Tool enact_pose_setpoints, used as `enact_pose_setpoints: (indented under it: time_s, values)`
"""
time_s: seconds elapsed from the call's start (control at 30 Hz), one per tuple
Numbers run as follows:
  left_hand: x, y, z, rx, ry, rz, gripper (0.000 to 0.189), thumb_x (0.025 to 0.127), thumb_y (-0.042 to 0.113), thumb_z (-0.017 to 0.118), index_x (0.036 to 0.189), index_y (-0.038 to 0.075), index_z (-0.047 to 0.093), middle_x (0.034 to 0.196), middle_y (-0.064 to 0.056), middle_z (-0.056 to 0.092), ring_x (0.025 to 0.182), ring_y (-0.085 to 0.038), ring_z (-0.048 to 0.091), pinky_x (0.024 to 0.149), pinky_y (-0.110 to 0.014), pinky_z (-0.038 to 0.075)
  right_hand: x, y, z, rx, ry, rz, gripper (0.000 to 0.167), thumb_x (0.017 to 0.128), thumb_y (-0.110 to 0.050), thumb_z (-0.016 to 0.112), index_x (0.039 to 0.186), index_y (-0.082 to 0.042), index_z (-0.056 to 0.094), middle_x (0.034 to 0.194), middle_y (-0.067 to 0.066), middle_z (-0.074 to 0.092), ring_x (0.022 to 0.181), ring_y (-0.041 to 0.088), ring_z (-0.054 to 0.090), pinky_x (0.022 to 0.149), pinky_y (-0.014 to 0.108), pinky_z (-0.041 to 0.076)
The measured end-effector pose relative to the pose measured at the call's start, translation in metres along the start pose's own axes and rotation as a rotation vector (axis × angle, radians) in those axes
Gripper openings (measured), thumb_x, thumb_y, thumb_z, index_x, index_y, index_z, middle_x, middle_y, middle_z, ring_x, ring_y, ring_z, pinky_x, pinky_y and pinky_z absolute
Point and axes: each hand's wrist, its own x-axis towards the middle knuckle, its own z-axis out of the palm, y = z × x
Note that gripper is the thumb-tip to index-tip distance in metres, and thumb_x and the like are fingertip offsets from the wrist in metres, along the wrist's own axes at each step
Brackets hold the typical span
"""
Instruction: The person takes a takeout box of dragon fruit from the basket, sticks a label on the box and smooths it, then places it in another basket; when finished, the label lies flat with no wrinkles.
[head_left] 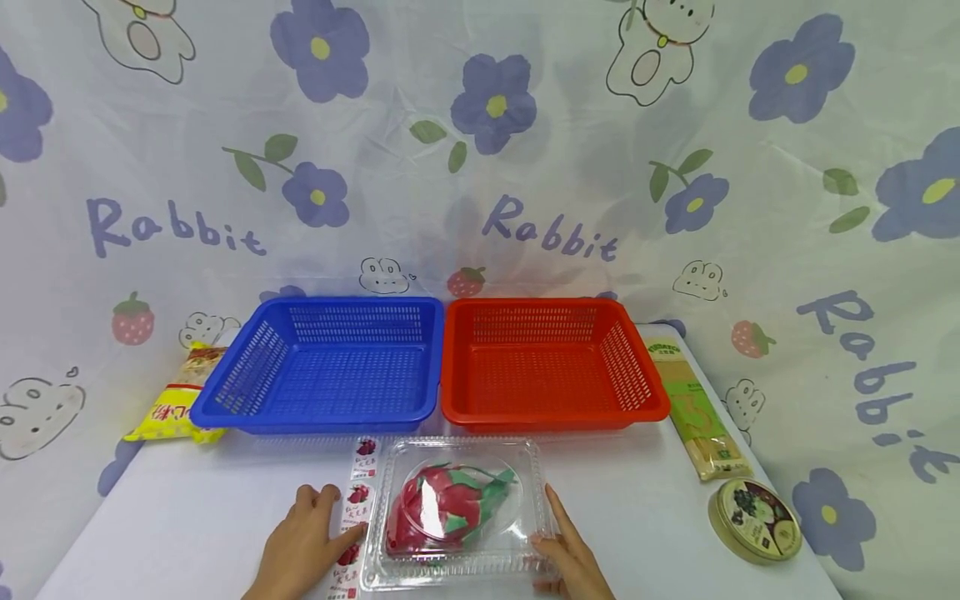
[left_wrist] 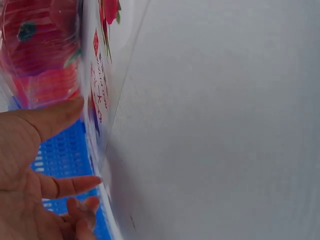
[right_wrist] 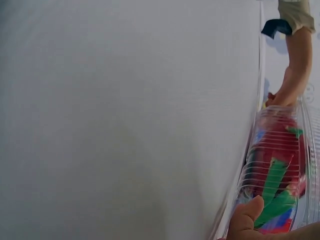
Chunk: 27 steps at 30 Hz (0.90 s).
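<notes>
A clear plastic clamshell box (head_left: pixel 528 467) with a lidded top holds a red dragon fruit with green tips (head_left: pixel 450 504) at the table's near middle. Along its left side runs a strip of printed fruit stickers (head_left: pixel 358 496). My left hand (head_left: pixel 300 537) rests beside that strip, its thumb reaching over the stickers; thumb and index finger stretch out apart in the left wrist view. At the box's right side, my right hand (head_left: pixel 573 554) touches the wall, index finger straight and thumb (right_wrist: pixel 245 215) near the front corner. Its other fingers are mostly hidden.
Behind the box stand a blue basket (head_left: pixel 318 423) and a red basket (head_left: pixel 555 419), side by side. A yellow food packet (head_left: pixel 176 408) lies at the left. On the right are a green-labelled noodle pack (head_left: pixel 693 408) and a round tin (head_left: pixel 753 521), near the table edge.
</notes>
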Motion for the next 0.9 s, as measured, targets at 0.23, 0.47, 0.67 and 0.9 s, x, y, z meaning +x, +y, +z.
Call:
enact_pose_setpoints:
  time_s: [0.23,0.47,0.67,0.9]
  values:
    - [0.001,0.005,-0.001,-0.059,-0.049,-0.021,0.061,0.081,0.039,0.080,0.114,-0.002,0.049,0.095,-0.014,0.041,0.060,-0.018,0.043,0.050,-0.033,0.040,-0.001,0.001,0.000,0.013,0.003,0.010,0.078,0.100,-0.025,0.049,0.159,-0.014,0.000,0.129,0.040,0.045,0.098,0.029,0.057,0.073,0.040,0.053]
    - [0.002,0.008,-0.001,-0.098,-0.044,-0.029,0.054,0.080,0.033,0.080,0.110,-0.001,0.051,0.095,-0.010,0.045,0.061,-0.019,0.047,0.052,-0.036,0.043,-0.001,0.001,0.001,0.013,0.008,0.025,0.078,0.100,-0.025,0.050,0.159,-0.013,0.001,0.127,0.036,0.048,0.095,0.028,0.058,0.072,0.039,0.054]
    - [0.003,0.012,-0.001,-0.099,-0.026,-0.025,0.048,0.079,0.029,0.081,0.106,-0.001,0.056,0.094,-0.009,0.051,0.065,-0.019,0.054,0.055,-0.039,0.046,-0.001,0.000,0.001,0.023,0.007,0.043,0.078,0.100,-0.027,0.051,0.159,-0.013,0.001,0.126,0.034,0.050,0.094,0.026,0.059,0.072,0.038,0.055]
    - [0.004,0.015,-0.002,-0.131,-0.036,-0.037,0.039,0.078,0.026,0.080,0.100,0.003,0.059,0.085,-0.003,0.050,0.068,-0.018,0.049,0.057,-0.037,0.044,-0.002,0.001,0.001,0.025,-0.003,0.036,0.079,0.099,-0.028,0.052,0.159,-0.013,0.002,0.127,0.035,0.050,0.094,0.027,0.059,0.071,0.038,0.056]
